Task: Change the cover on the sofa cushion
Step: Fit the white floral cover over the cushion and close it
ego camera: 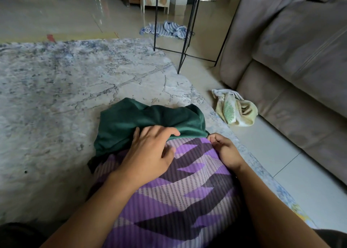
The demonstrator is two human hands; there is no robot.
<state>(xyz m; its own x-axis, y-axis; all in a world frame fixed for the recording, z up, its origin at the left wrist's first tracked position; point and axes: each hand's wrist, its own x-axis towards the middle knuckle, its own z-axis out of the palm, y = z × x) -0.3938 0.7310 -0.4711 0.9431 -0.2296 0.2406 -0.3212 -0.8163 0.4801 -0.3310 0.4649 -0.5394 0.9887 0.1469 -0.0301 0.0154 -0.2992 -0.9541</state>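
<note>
A cushion in a purple, lilac and dark zigzag pattern (pixel 180 195) lies across my lap, its far end on the rug. A dark green cover (pixel 150 120) is bunched over that far end. My left hand (pixel 148 153) rests on the cushion's top with its fingers curled over the green cover's edge. My right hand (pixel 225 152) pinches the same edge at the cushion's right corner. The far part of the cushion is hidden under the green fabric.
A pale mottled rug (pixel 65 89) covers the floor ahead. A crumpled cream and green cloth (pixel 234 108) lies by the grey sofa (pixel 293 63) on the right. A black metal frame (pixel 185 41) stands beyond, with a blue striped cloth (pixel 167 29) under it.
</note>
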